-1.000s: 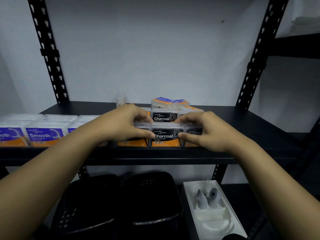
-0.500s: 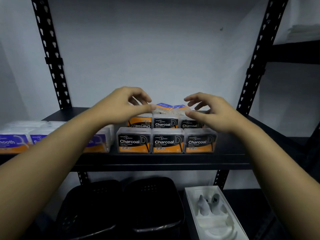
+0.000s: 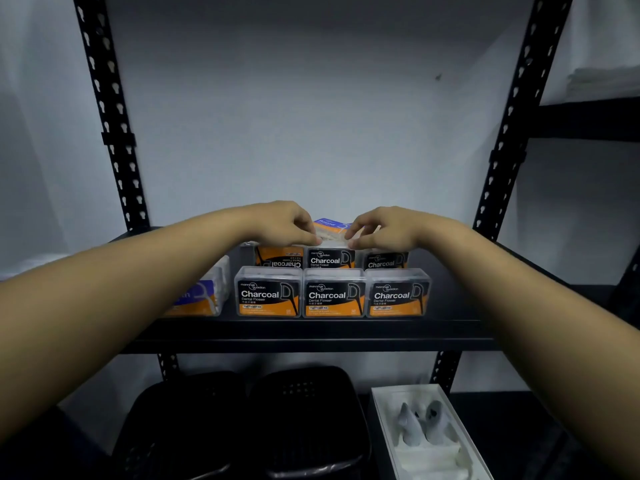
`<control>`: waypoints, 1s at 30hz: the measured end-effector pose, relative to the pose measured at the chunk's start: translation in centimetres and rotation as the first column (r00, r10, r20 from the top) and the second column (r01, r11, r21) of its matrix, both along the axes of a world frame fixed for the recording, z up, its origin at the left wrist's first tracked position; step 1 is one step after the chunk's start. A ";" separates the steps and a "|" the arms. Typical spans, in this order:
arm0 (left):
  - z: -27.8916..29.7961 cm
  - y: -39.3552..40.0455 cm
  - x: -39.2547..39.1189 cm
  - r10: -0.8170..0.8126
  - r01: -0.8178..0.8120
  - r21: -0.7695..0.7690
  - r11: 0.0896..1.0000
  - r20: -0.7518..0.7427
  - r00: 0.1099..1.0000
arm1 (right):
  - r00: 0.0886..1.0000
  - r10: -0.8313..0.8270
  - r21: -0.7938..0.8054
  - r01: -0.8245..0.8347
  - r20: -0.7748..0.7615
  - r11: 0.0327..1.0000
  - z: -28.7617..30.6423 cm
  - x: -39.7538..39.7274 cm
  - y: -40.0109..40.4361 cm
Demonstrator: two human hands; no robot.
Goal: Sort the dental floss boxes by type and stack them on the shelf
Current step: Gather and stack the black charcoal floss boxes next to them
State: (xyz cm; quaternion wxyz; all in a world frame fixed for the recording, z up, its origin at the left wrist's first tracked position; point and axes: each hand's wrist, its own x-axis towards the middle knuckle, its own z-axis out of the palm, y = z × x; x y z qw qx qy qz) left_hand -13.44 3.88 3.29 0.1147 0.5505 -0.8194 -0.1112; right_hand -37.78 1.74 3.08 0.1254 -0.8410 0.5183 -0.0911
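Pinching the small Round floss box [image 3: 330, 226] behind the Charcoal boxes [image 3: 334, 294] on the shelf [image 3: 311, 336], your left hand [image 3: 282, 225] and right hand [image 3: 384, 228] gripped its ends; it looked light, stiff and slippery.

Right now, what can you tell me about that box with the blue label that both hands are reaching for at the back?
The blue-labelled box is mostly hidden. Its blue top reads "Round", with an orange band below and clear plastic at its front edge. It sits tilted behind the Charcoal boxes, seemingly on them. The left hand and right hand pinch its front edge from either side.
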 end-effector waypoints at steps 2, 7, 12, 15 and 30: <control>-0.6 -0.4 0.0 0.004 -0.003 0.017 1.000 -0.025 1.000 | 1.000 -0.014 0.027 0.014 -0.017 1.000 -0.6 0.0 -0.3; -1.6 -0.8 -0.3 -0.022 0.027 0.068 0.997 -0.079 0.997 | 0.999 -0.041 0.056 0.042 -0.018 0.998 -1.9 0.0 -0.8; -1.4 -0.4 -0.4 -0.059 0.067 0.082 0.994 -0.104 0.993 | 0.999 -0.023 0.068 0.020 0.037 0.997 -1.6 -0.5 -0.1; -1.5 0.1 -0.3 -0.054 0.066 0.092 0.994 -0.120 0.991 | 1.000 -0.016 0.054 0.015 0.020 0.998 -1.5 -0.5 0.2; -1.7 3.2 0.2 -0.083 0.078 0.146 0.986 0.030 0.996 | 0.999 0.033 0.039 -0.031 -0.026 0.999 -1.7 0.3 4.9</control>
